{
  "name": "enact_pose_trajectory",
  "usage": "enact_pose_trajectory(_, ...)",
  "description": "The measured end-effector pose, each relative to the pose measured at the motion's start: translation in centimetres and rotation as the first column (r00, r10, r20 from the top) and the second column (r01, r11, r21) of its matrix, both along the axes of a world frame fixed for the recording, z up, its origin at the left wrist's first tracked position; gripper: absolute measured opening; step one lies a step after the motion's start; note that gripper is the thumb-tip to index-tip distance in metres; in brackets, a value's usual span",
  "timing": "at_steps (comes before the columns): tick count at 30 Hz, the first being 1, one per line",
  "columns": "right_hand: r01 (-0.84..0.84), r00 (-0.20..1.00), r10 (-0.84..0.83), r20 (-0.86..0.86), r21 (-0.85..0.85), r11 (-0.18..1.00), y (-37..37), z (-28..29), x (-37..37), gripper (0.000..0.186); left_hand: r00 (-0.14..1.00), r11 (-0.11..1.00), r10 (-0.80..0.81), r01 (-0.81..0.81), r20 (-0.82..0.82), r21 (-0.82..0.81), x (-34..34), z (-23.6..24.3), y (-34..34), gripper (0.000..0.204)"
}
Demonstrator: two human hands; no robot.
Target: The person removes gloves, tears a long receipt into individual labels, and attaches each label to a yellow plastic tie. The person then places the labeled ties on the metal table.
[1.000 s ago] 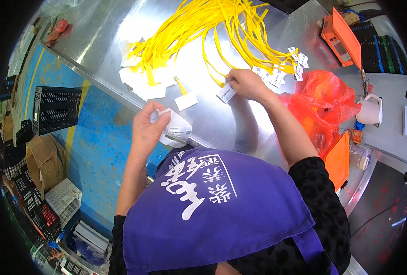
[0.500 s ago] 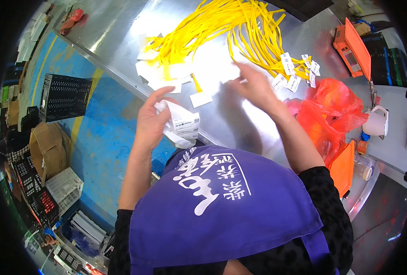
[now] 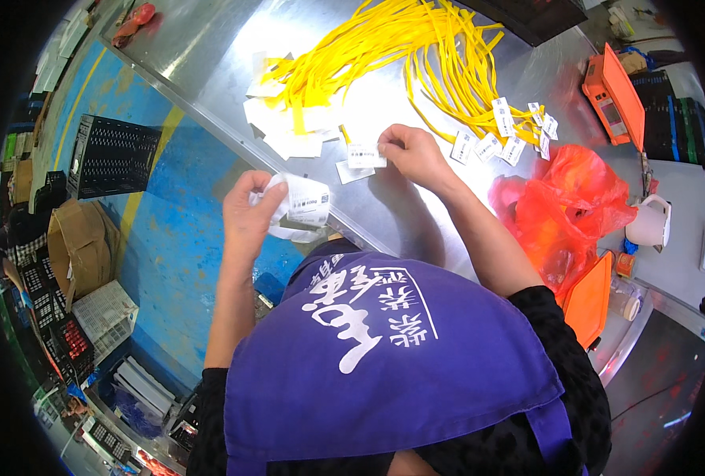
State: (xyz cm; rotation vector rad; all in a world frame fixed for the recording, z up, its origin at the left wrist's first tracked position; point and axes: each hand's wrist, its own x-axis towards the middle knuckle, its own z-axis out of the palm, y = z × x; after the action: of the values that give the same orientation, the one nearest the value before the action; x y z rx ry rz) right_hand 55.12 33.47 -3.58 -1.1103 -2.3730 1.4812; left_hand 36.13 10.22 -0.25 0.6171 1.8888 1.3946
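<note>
My left hand (image 3: 249, 208) is closed on a curled strip of white printed labels (image 3: 305, 205), held off the table's near edge. Between the fingertips of my right hand (image 3: 416, 155) is a single white label (image 3: 363, 155) with dark print. That label is over a blank white tag (image 3: 346, 172) on the metal table; whether they touch I cannot tell. Beyond my hands lies a bundle of yellow straps (image 3: 384, 47). Blank white tags (image 3: 293, 144) show at the bundle's left end. Printed tags (image 3: 487, 148) hang at its right end.
A red plastic bag (image 3: 570, 214) stands right of my right forearm, with an orange tray (image 3: 590, 305) below it. Farther right are an orange device (image 3: 610, 99) and a pale mug (image 3: 650, 222). A black crate (image 3: 114, 155) is on the blue floor at left.
My right hand, blurred and without a visible label before, now pinches one and has moved left and lower, over the blank tag. My left hand moved slightly left and down with the label strip.
</note>
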Motion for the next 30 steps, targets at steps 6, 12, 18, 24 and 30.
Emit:
enact_pose_trajectory(6,-0.099,0.994,0.097,0.044,0.061,0.993,-1.2,-1.4,-0.6,0.018,0.995,0.999,-0.001,-0.003,0.096,0.045,-0.3,0.6,-0.8,0.005)
enact_pose_trajectory(12,-0.182,0.978,0.168,0.126,0.111,0.977,-1.3,-1.2,-1.6,0.02,0.988,0.999,-0.038,0.033,0.149,0.032,0.0,0.3,-0.4,0.006)
enact_pose_trajectory(18,-0.282,0.944,0.187,0.272,0.371,0.885,-2.4,-1.7,-2.5,0.02,0.994,0.998,-0.024,0.029,0.108,-0.05,0.1,0.2,0.1,0.006)
enact_pose_trajectory(24,-0.323,0.891,0.071,0.448,0.518,0.792,-0.1,-0.7,-0.2,0.03,0.995,0.997,-0.069,0.07,0.074,-0.013,0.0,0.8,-0.3,0.008)
enact_pose_trajectory(30,-0.275,0.853,-0.155,0.498,0.681,0.679,5.7,2.6,2.2,0.026,0.743,0.928,-0.373,0.314,-0.556,-0.202,-1.4,1.4,-1.1,0.013)
